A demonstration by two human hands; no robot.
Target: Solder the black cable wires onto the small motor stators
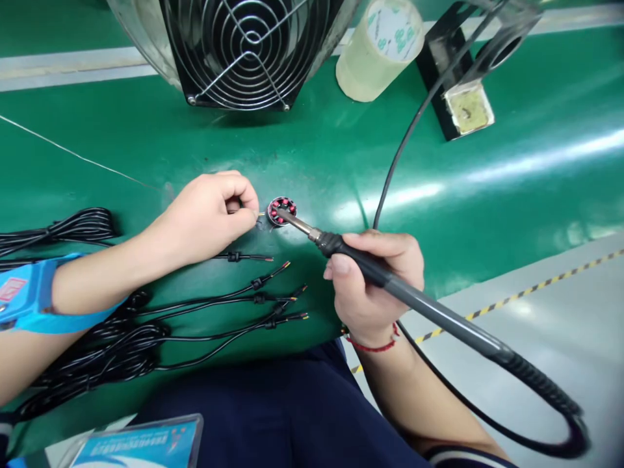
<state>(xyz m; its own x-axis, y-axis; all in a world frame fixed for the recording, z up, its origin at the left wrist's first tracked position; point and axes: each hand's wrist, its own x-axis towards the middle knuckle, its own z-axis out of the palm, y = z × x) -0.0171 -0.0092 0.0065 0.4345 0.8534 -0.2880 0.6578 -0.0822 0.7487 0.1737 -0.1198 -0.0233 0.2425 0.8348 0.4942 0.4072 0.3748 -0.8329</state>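
Note:
My right hand (373,276) is wrapped around a soldering iron (431,302), whose metal tip reaches over a small round part (281,212). Red pieces ring the inside of this dark-rimmed part, and the iron's tip appears to touch it. To its left, my left hand (214,211) is closed in a pinch, with a thin yellowish wire end (261,214) poking out toward the part's edge. The rest of that wire is hidden by my fingers. Below lie several black cables (195,338) with stripped coloured ends.
A fan with a wire grille (252,55) stands at the back, beside a roll of clear tape (380,49). At the back right is an iron stand with a yellow sponge (468,109). The iron's cord loops at the right. A thin wire (73,153) crosses the left side.

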